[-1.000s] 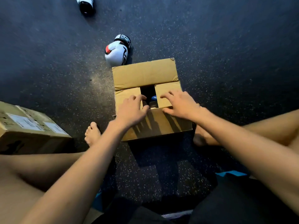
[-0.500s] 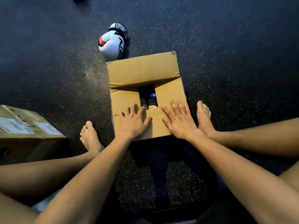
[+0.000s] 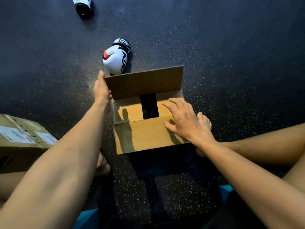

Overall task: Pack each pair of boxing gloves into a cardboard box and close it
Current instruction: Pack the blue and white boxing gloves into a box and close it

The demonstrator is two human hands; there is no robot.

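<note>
Flooring of dark speckled rubber (image 3: 231, 47) carries a brown cardboard box (image 3: 148, 136) at centre, with its near and side flaps folded down and its far flap (image 3: 145, 83) raised. The board looks light and stiff but easy to crease, so the flap is probably best taken at its free edge. A second brown labelled carton (image 3: 21, 142) is cut off at the left. The left hand (image 3: 101, 90) lies straight-fingered along the raised flap's left edge; I cannot tell whether the thumb pinches it. The right hand (image 3: 183, 123) rests spread on the near flap, holding nothing. A white padded boxing glove with a black cuff (image 3: 115, 60) lies just beyond the box, and another glove (image 3: 82, 5) is cut off at the top. The box's contents are lost in a dark gap.
</note>
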